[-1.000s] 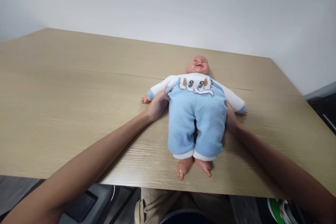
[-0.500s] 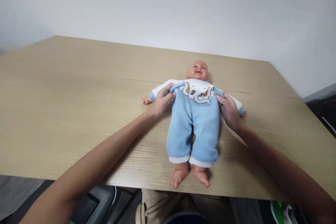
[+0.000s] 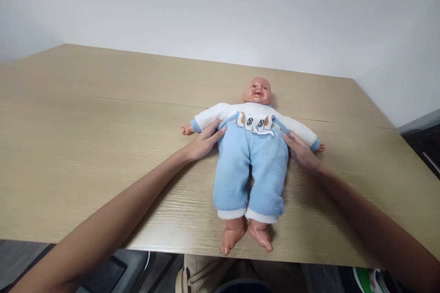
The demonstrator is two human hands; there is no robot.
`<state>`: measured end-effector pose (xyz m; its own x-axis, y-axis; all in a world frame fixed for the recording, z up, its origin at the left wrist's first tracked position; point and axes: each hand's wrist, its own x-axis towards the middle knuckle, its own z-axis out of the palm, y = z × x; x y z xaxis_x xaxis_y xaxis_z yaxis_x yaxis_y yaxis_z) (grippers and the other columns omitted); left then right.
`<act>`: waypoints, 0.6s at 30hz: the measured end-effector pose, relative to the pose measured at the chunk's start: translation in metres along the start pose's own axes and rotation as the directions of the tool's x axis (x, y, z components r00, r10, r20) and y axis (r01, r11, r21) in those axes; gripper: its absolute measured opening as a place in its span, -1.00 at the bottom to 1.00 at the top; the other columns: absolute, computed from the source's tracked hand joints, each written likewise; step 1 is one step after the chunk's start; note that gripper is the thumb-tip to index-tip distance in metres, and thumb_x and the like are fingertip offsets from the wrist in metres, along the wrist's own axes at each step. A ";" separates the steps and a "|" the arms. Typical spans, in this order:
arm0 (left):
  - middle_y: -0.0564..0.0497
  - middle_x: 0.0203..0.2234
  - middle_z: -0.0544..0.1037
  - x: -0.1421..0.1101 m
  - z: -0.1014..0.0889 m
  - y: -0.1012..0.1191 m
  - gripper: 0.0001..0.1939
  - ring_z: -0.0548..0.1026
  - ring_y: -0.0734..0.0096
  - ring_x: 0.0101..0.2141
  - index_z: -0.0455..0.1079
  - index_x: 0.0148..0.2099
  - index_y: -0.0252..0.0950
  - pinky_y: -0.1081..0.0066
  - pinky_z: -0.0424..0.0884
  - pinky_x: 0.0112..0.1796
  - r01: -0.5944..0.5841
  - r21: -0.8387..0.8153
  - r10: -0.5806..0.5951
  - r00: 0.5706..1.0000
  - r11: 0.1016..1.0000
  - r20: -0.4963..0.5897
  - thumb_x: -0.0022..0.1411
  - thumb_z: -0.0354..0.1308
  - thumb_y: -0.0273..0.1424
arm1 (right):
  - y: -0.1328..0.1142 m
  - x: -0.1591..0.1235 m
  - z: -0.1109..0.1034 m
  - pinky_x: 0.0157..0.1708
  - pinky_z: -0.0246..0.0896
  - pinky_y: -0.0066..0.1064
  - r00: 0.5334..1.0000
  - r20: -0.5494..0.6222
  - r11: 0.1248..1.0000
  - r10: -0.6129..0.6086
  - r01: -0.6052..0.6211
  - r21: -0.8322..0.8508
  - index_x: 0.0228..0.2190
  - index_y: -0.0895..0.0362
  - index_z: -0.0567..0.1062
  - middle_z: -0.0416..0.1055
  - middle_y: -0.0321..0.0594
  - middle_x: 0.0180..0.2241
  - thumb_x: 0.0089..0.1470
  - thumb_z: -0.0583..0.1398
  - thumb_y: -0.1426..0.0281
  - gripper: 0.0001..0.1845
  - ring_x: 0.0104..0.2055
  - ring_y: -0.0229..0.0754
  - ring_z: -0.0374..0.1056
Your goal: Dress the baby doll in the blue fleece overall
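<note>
I've got the baby doll [image 3: 252, 149] lying face-up on the wood-grain table [image 3: 113, 146], feet [image 3: 232, 237] toward the near edge, arms spread. Left hand [image 3: 203, 143] is at one side of the blue fleece overalls [image 3: 232, 171], right hand [image 3: 302, 149] at the other, each w/ thumb on top & fingers pinched on the fabric by the lower strap ends; can't tell how tight, fingers partly hidden.

Handling, my read: prob. light to mod. weight, body soft under the fleece, so it'd sag if held at one end. Fleece shd grip well; the glossy head [image 3: 257, 94] & feet look hard, likely slick. Straps [image 3: 281, 125] & elephant appliqué [image 3: 257, 123] are the weak bits, so I wdn't pull hard there. Best hold, imo: both sides of the torso, palms under, w/ head supported.
</note>
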<state>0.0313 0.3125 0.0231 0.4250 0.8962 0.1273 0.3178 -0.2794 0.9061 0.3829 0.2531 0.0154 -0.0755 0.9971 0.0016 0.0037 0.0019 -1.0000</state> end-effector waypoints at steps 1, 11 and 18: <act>-0.03 -0.17 0.53 0.001 0.004 -0.001 -0.41 0.48 0.10 -0.06 0.43 -0.06 -0.21 0.13 0.48 0.08 0.001 -0.105 -0.002 1.000 0.994 -0.013 0.52 0.20 0.26 | 0.001 0.000 0.004 0.47 0.42 0.02 0.999 -0.021 0.994 0.037 -0.035 0.106 -0.01 -0.09 0.70 0.73 -0.23 0.09 0.13 0.46 -0.30 -0.34 0.29 0.14 0.57; -0.08 -0.09 0.68 0.006 0.028 -0.001 -0.40 0.63 0.09 -0.04 0.54 0.19 -0.17 0.16 0.60 0.05 -0.003 -0.522 -0.041 0.996 0.853 -0.073 0.43 0.39 0.19 | 0.007 0.009 0.023 0.51 0.38 -0.03 0.984 -0.176 0.969 0.026 0.018 0.247 -0.03 -0.09 0.67 0.72 -0.20 0.11 0.12 0.50 -0.20 -0.42 0.41 0.07 0.51; 0.03 -0.23 0.53 0.006 0.007 0.006 -0.47 0.44 0.22 -0.19 0.50 -0.11 -0.24 0.27 0.39 -0.06 -0.051 -0.153 0.046 0.998 0.987 -0.033 0.48 0.33 0.17 | 0.014 0.015 0.012 0.38 0.41 -0.18 0.988 -0.123 0.988 -0.092 0.106 0.109 -0.10 -0.05 0.64 0.64 -0.34 -0.12 0.24 0.44 -0.18 -0.50 0.07 -0.06 0.57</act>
<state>0.0419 0.3136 0.0267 0.4110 0.8933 0.1822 0.1624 -0.2684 0.9495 0.3695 0.2667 0.0008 0.0478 0.9944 0.0942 -0.1126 0.0990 -0.9887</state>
